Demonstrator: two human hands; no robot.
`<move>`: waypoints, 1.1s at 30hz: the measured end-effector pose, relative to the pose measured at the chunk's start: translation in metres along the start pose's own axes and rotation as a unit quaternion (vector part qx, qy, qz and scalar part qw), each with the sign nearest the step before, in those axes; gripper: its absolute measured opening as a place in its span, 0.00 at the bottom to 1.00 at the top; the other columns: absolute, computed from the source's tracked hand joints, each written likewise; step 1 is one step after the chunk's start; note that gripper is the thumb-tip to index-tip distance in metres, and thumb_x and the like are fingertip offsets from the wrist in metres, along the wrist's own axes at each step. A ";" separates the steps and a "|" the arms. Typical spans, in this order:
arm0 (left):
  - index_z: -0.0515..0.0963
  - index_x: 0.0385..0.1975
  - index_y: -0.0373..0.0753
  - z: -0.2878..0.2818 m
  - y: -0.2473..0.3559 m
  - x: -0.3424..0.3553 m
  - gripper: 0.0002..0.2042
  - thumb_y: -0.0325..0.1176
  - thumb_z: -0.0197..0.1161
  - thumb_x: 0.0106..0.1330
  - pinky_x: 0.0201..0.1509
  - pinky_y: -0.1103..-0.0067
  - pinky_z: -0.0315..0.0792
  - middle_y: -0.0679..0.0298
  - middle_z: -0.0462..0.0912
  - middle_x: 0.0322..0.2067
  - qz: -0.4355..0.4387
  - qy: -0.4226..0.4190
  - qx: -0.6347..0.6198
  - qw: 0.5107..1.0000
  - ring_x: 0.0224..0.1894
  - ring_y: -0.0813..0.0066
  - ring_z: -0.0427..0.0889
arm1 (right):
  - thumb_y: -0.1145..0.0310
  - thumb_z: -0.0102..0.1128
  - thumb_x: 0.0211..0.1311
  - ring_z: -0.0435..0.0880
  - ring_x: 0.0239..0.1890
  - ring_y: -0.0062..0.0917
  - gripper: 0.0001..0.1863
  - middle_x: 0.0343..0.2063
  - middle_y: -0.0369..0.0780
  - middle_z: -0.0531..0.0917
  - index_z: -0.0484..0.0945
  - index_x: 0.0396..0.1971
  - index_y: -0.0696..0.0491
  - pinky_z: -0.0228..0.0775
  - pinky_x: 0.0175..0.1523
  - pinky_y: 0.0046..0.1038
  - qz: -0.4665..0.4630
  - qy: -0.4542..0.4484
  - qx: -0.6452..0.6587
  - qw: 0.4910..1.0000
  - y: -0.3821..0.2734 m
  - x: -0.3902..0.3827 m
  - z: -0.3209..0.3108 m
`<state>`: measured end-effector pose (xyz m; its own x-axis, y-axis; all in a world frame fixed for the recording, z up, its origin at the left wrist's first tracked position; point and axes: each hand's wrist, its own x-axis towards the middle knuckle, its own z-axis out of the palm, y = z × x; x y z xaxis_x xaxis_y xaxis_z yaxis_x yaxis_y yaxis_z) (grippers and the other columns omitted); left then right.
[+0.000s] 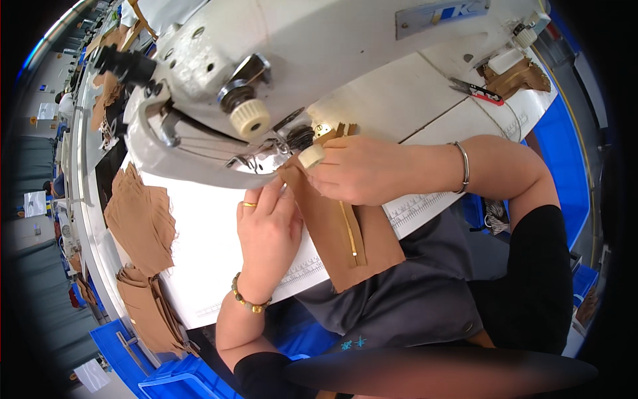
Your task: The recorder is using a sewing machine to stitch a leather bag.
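Because it overhangs the table [206, 266] limply, we judge the brown fabric [324, 233] light and soft, stiffer along its zip [348, 229], best held by its margins; near the sewing machine [299, 60], our right hand [362, 169] pinches its upper part, while our left hand [268, 229] curls loosely alongside, its grip unclear.

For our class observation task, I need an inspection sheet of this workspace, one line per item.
Surface: white table, ruler marks along its near edge.
Work: brown fabric with zipper, at the sewing machine.
Clutter: two brown piles at left; snips and brown scrap at upper right.
Hands: left hand at the fabric's left edge; right hand on the fabric; grip unclear.
Cables: thin cord or thread near the snips.
Surroundings: blue bins, curtains.
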<state>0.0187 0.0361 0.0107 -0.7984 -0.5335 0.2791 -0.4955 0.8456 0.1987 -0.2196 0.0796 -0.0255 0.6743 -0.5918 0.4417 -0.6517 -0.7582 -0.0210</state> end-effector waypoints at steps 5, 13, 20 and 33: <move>0.83 0.38 0.36 0.000 0.011 -0.009 0.15 0.26 0.71 0.48 0.47 0.69 0.71 0.60 0.83 0.50 0.040 -0.033 0.101 0.994 0.52 0.61 0.79 | 0.68 0.60 0.56 0.81 0.39 0.32 0.15 0.33 0.36 0.82 0.83 0.44 0.53 0.75 0.46 0.32 0.073 0.005 0.024 0.997 0.007 0.004 -0.003; 0.82 0.36 0.38 -0.005 0.016 -0.014 0.15 0.30 0.73 0.47 0.48 0.72 0.70 0.65 0.82 0.46 0.047 -0.035 0.051 0.997 0.52 0.66 0.78 | 0.68 0.62 0.57 0.81 0.44 0.28 0.13 0.32 0.33 0.83 0.83 0.42 0.53 0.74 0.46 0.30 0.114 0.031 -0.075 0.990 0.020 0.007 -0.007; 0.82 0.34 0.38 0.000 0.012 -0.016 0.10 0.30 0.70 0.52 0.48 0.72 0.69 0.64 0.81 0.45 0.041 -0.017 0.046 0.998 0.52 0.66 0.78 | 0.67 0.64 0.58 0.82 0.42 0.30 0.12 0.37 0.35 0.85 0.83 0.42 0.53 0.75 0.49 0.33 0.183 -0.002 -0.100 0.978 0.039 0.001 -0.020; 0.79 0.52 0.32 0.015 0.014 -0.010 0.23 0.26 0.68 0.53 0.57 0.67 0.71 0.57 0.79 0.57 0.004 0.043 0.051 0.998 0.59 0.58 0.77 | 0.70 0.59 0.56 0.83 0.42 0.31 0.12 0.43 0.42 0.84 0.81 0.39 0.59 0.76 0.53 0.30 0.014 0.066 -0.027 0.997 -0.003 0.006 -0.008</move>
<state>0.0149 0.0537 -0.0033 -0.7730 -0.5221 0.3604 -0.5243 0.8456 0.1003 -0.2162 0.0802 -0.0159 0.6069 -0.5681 0.5558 -0.6893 -0.7244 0.0123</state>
